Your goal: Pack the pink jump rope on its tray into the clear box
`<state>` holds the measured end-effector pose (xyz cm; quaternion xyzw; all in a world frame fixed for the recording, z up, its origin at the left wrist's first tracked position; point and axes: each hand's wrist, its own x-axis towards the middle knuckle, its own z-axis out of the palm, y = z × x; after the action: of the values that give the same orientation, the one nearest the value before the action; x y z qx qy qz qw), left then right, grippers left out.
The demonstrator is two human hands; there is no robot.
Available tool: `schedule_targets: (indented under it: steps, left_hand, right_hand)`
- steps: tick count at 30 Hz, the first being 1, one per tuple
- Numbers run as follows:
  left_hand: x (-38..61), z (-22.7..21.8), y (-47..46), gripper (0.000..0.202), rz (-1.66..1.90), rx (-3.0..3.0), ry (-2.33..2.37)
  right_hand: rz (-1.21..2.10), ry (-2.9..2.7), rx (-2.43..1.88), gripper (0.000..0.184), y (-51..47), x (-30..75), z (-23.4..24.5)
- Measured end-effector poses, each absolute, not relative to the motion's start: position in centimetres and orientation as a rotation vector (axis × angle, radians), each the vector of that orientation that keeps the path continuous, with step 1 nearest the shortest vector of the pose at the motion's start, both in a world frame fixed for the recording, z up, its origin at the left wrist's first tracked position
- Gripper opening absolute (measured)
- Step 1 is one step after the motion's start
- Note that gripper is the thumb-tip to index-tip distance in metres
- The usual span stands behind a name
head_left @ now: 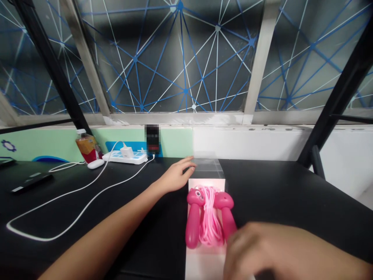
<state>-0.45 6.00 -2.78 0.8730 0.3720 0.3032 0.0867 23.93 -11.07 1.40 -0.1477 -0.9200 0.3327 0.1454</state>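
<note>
A pink skipping rope with two pink handles and a coiled pink cord lies on a pale card tray on the black table. A clear plastic box sits at the tray's far end. My left hand reaches forward and rests its fingers on the left side of that clear box, fingers curled around its edge. My right hand is close to the camera and blurred, at the near right end of the tray beside the right handle; its fingers cannot be made out.
At the back left stand a white power strip with a charger, a drink bottle, a white mouse and a long white cable. A dark flat device lies far left. Black frame posts rise on both sides.
</note>
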Motion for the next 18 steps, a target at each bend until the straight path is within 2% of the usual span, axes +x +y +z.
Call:
schedule_targets:
  steps: [2,4,7,9,12,18]
  left_hand:
    - [-0.6,-1.7,4.8,0.031,0.971,2.640,1.118]
    - [-0.8,-0.5,3.3,0.026,0.946,2.683,1.090]
    - [-1.2,0.7,0.9,0.024,0.653,2.706,1.020]
    - [-1.3,0.9,-0.2,0.031,0.488,2.737,0.954]
    - [-1.4,0.8,-0.8,0.032,0.347,2.748,0.931]
    - [-1.7,0.6,-0.5,0.033,0.287,2.678,1.030]
  right_hand:
    - [0.821,-2.540,-0.674,0.026,-10.1,24.7,1.7]
    - [0.526,-2.421,-0.958,0.024,-8.8,25.5,1.3]
    - [0.202,-2.381,-1.192,0.019,-6.8,26.1,-0.3]
    - [0.116,-2.364,-1.292,0.025,-5.9,26.0,-1.6]
    - [0.109,-2.336,-1.357,0.035,-5.4,25.4,-2.8]
    - [0.419,-2.307,-1.225,0.028,-5.3,24.8,-3.0]
